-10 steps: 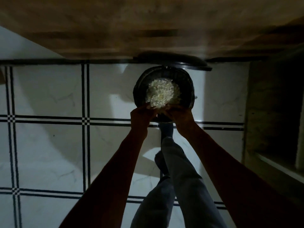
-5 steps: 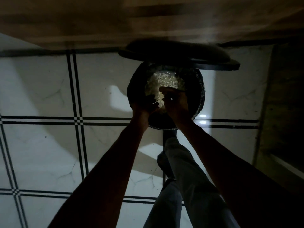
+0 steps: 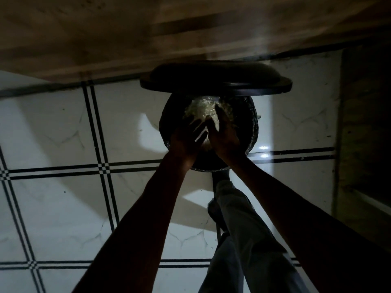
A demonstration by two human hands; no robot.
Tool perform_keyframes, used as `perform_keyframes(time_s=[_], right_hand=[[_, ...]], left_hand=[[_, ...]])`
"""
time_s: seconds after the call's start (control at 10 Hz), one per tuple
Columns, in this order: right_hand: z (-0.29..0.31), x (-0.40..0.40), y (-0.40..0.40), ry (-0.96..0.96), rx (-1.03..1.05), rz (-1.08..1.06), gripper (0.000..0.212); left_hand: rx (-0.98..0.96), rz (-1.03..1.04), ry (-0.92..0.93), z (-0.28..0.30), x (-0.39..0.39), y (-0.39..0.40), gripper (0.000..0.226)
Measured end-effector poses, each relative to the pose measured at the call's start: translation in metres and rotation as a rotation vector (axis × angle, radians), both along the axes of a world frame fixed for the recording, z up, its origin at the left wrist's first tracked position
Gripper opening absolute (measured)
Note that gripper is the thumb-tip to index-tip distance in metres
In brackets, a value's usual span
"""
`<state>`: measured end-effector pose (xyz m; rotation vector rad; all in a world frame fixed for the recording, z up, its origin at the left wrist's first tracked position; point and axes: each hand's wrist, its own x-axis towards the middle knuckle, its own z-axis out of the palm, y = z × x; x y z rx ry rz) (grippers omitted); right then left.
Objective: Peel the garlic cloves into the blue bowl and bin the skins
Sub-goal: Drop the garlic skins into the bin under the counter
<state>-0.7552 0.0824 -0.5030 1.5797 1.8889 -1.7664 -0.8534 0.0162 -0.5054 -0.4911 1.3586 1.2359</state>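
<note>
A round black bin (image 3: 252, 127) stands on the tiled floor with its lid (image 3: 215, 81) raised at the back. A pale heap of garlic skins (image 3: 203, 112) lies inside it. Both my hands hang over the bin's mouth, close together. My left hand (image 3: 187, 138) has its fingers stretched out and spread. My right hand (image 3: 222, 132) is also flat, fingers straight and pointing into the bin. A few pale skins show between the two palms. The scene is dim, so finer detail is lost. The blue bowl is out of sight.
White floor tiles with dark double lines (image 3: 101, 166) spread to the left. A wooden cabinet front (image 3: 127, 34) runs along the top. My leg in grey trousers (image 3: 243, 229) reaches toward the bin's pedal. A dark cabinet side (image 3: 364, 123) stands at the right.
The view has closed in on the bin and the lid stands higher. My hands moved from the near rim over the opening, and their fingers opened out flat.
</note>
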Motion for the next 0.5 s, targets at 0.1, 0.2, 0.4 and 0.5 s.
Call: perform_keyframes(time_s=[0.1,0.2,0.4,0.5], right_hand=[[-0.004,0.005,-0.008,0.099,0.019,0.245,0.058],[0.002,0.019,0.004,-0.038,-0.053,0.073,0.054],[0.051,0.066,0.017,0.049,-0.037,-0.324,0.042],[0.105,0.115,0.018,0.075,0.077,-0.444,0.036]], left_hand=[[-0.095,-0.014,-0.040,0.017,0.005,0.004,0.051],[0.046,0.034,-0.059,0.035,0.005,-0.003,0.071],[-0.116,-0.382,0.229,0.081,0.022,-0.008,0.035],[-0.069,-0.614,0.419,0.136,0.042,-0.004,0.024]])
